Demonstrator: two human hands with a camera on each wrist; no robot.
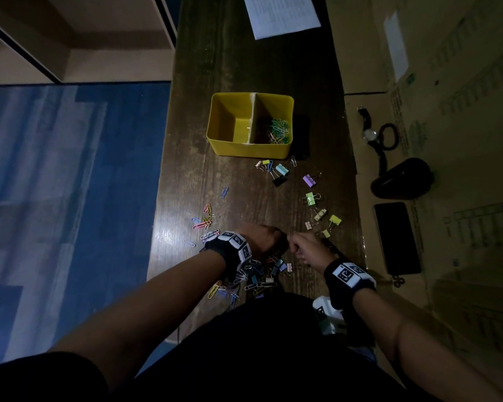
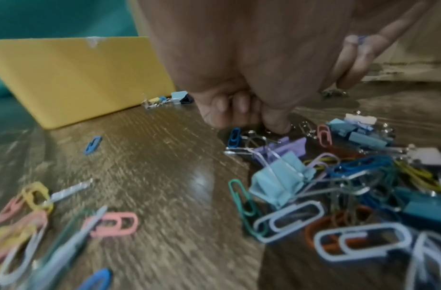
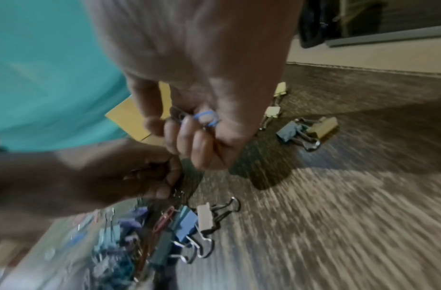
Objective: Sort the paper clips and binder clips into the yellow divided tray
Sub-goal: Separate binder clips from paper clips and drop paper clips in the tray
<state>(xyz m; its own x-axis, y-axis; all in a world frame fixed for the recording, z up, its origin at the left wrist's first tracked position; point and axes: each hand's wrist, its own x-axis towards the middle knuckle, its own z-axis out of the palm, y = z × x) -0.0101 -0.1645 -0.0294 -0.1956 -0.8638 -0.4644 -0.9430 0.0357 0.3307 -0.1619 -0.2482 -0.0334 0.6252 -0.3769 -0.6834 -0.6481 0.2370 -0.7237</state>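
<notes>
The yellow divided tray stands at mid-table; its right compartment holds paper clips. Both hands meet over a mixed pile of clips at the near edge. My left hand has its fingers curled, tips down at the pile. They pinch the wire loops of a binder clip. My right hand, just right of it, grips a blue paper clip and a dark one in curled fingers. Loose binder clips lie right of the hands. Paper clips lie to the left.
A few more clips lie in front of the tray. On the cardboard to the right are a watch, a hair tie, a black rounded object and a phone. A paper sheet lies far back.
</notes>
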